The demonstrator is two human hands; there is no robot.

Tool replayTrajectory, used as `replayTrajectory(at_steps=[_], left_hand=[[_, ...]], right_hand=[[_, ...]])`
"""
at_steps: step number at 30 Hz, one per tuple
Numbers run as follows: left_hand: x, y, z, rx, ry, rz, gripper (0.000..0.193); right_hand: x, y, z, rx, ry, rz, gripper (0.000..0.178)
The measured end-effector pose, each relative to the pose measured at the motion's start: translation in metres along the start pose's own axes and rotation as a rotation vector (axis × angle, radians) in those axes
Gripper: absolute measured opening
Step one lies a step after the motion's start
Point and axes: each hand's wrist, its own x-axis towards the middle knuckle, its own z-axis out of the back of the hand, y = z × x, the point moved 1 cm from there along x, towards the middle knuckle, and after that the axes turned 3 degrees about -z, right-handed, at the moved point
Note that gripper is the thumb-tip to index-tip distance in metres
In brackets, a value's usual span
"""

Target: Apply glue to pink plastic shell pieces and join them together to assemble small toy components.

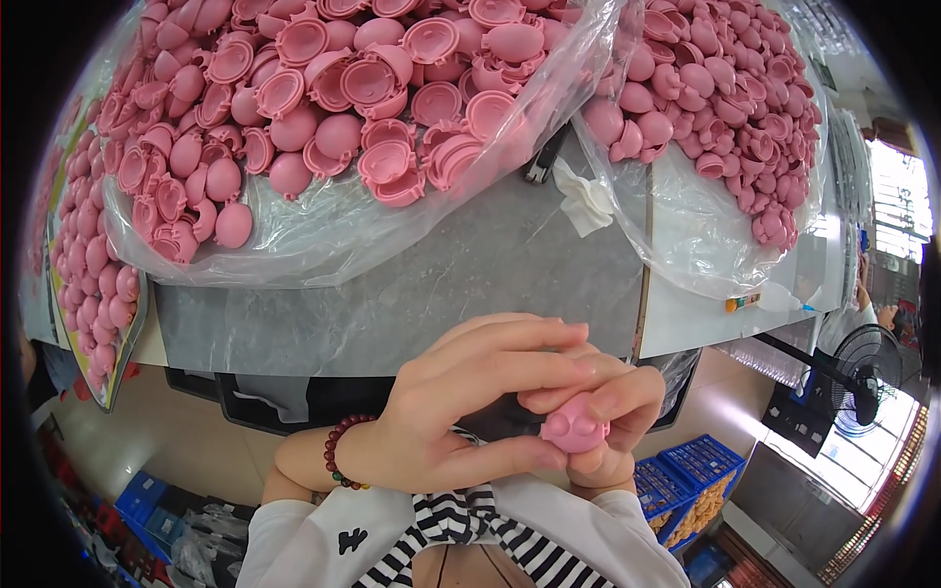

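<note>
Between my two hands is a small pink plastic piece point(575, 425) with two round bumps on its face, held just in front of the table's near edge. My right hand point(627, 400) pinches it with thumb and bent fingers. From the other side, the thumb of my left hand point(441, 402) presses against it, while the upper fingers of that hand reach over toward the right fingers. Some of the fingertips behind the piece are hidden. A beaded bracelet point(335, 453) circles my left wrist.
Ahead, pink hollow shells point(372, 83) pile up on clear plastic sheeting point(323, 260) over the grey tabletop point(294, 328). More pink parts point(720, 88) lie at right and left. A white tissue point(585, 199) and a dark tool point(544, 162) lie between. Blue crates point(701, 465) and a fan point(867, 382) stand right.
</note>
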Motion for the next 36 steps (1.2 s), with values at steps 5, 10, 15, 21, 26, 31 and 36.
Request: replayTrajectory(at_steps=[5, 10, 15, 21, 26, 31, 36], left_hand=[[0.002, -0.005, 0.002, 0.108, 0.030, -0.047, 0.051], [0.000, 0.005, 0.010, -0.030, 0.023, -0.032, 0.049], [-0.035, -0.028, 0.073, 0.047, -0.298, -0.175, 0.051], [-0.085, -0.078, 0.224, 1.403, -1.010, 0.177, 0.032], [-0.061, -0.081, 0.202, 1.366, -0.999, 0.050, 0.023], [-0.008, -0.057, 0.136, 1.741, -0.439, 0.114, 0.017], [-0.006, -0.051, 0.145, 1.784, -0.421, 0.230, 0.015]], right_hand=[[-0.005, 0.000, -0.008, 0.099, -0.017, -0.031, 0.058], [-0.010, -0.002, -0.001, -0.110, -0.191, -0.110, 0.079], [-0.004, 0.047, 0.102, -1.966, -0.866, 0.483, 0.040], [-0.037, 0.078, 0.272, -1.110, -1.238, 0.348, 0.056], [-0.013, 0.069, 0.278, -1.065, -1.056, 0.038, 0.045], [-0.011, 0.075, 0.228, -1.193, -1.109, 0.113, 0.038], [-0.008, 0.068, 0.147, -1.030, -1.099, 0.187, 0.035]])
